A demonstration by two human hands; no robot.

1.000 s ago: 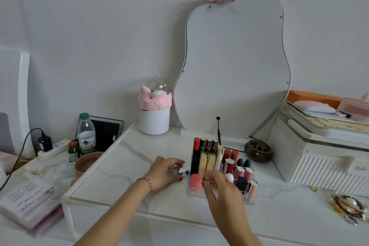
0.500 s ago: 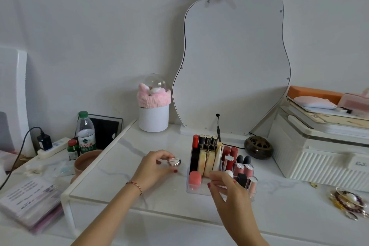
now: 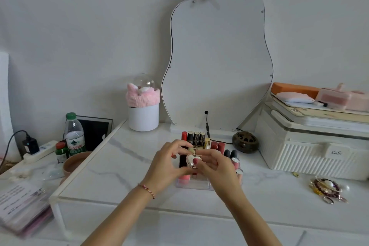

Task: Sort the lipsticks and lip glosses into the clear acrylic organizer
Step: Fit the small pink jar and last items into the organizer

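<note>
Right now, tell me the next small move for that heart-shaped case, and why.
Probably lower the small white heart-shaped lip case into a free slot of the clear acrylic organizer. Both the left hand and right hand pinch it directly above the organizer, whose back rows already stand full of tubes.

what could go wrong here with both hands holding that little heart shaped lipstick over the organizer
1. The heart-shaped lipstick is pinched only by fingertips of the left hand and right hand; it could slip into the organizer.
2. The tubes stand upright close behind the hands, so a knock may tip them.
</note>
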